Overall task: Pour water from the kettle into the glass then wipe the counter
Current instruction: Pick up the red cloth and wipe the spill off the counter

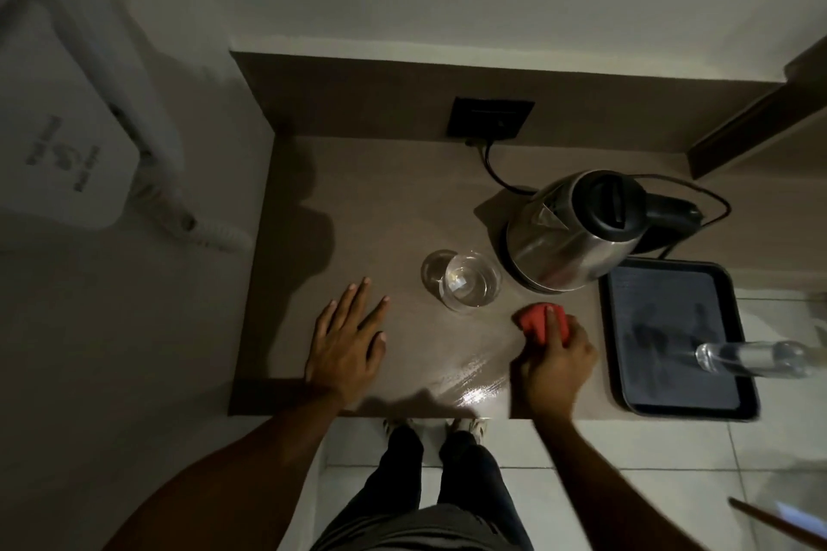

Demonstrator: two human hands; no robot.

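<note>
Two hands are on the counter [358, 201]: at lower left of centre the left hand [347, 342] lies flat and spread, holding nothing. In the centre the glass [461, 285] has water and looks fragile, with the kettle [568, 233] just beside. Right of centre, the right hand [557, 353] presses its fingers on a red cloth [534, 320], which seems soft and easy to bunch from above.

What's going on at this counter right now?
A person stands at a brown counter. The right hand presses a red cloth onto it near a wet streak, while the left hand rests flat, fingers spread. A glass holding water stands beside the steel kettle, which sits upright.
</note>
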